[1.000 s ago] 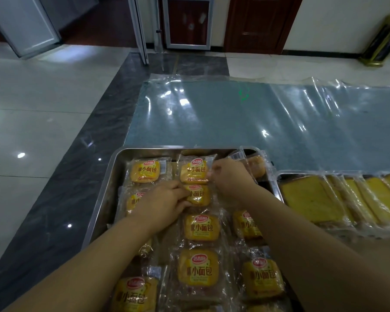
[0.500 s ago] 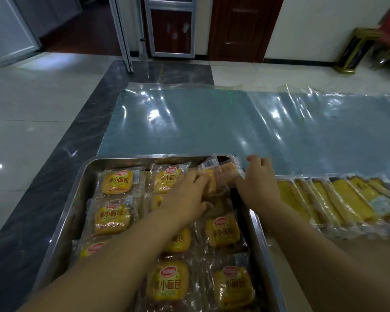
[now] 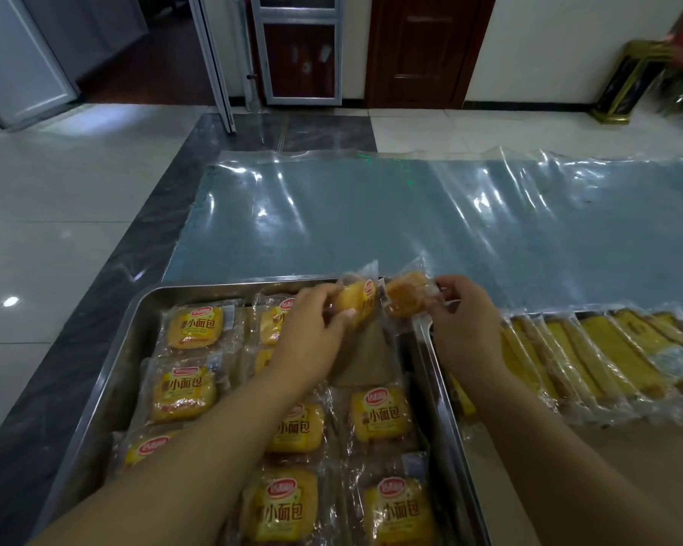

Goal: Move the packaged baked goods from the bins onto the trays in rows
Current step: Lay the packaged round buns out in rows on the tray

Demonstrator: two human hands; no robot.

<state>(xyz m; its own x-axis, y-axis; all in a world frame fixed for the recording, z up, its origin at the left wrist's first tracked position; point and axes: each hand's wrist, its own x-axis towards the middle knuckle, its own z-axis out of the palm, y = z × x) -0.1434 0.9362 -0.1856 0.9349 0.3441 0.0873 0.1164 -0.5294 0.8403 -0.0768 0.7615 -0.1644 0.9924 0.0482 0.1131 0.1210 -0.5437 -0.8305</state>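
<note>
Plastic sheeting [image 3: 371, 214] covers the floor [image 3: 56, 238] beyond. Over the far right corner of the tray [image 3: 141, 313], my left hand [image 3: 312, 340] has its fingers curled round one bun pack [image 3: 356, 300]; my right hand [image 3: 466, 325] pinches a second pack [image 3: 405, 294] beside it.

Forearms extended; left hand [image 3: 312, 334] grips a wrapped bun [image 3: 356, 300] in curled fingers, right hand [image 3: 466, 323] pinches a second wrapped bun [image 3: 405, 298] at fingertips.

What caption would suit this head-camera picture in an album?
Above a steel tray, left hand holds one wrapped bun, right hand holds another wrapped bun.
</note>
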